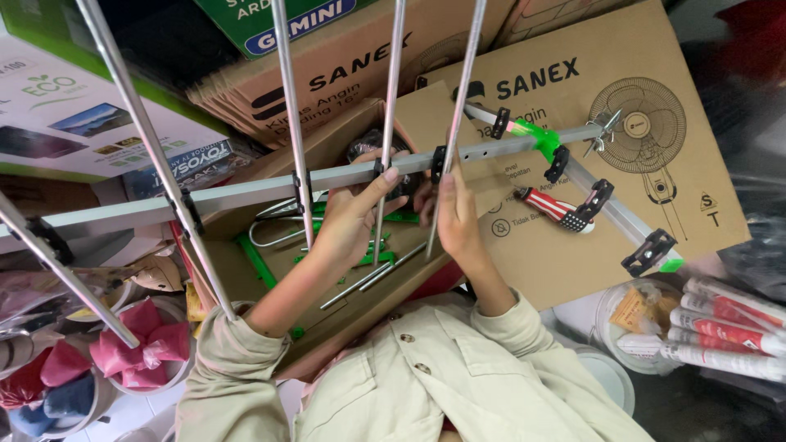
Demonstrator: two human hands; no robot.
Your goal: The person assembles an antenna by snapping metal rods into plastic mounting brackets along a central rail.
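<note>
A grey metal antenna boom [246, 190] runs across the view, crossed by several thin metal rods [291, 115] held in black clips. My left hand [352, 214] grips the boom from below, its thumb lying along the tube beside one rod. My right hand [455, 219] holds the boom just to the right, thumb pressed up against a black clip [438, 164]. Further right the boom carries a green plastic bracket [542, 141] and a wing nut [607, 126]. A second metal arm [622, 219] with black clamps branches off there.
Under my hands an open cardboard box [327, 147] holds green plastic parts, loose rods and wire loops. A red-and-white striped screwdriver [555, 206] lies on a flat fan carton [655, 74]. White-and-red tubes [725, 327] lie at the right, tubs with red bags [143, 348] at the left.
</note>
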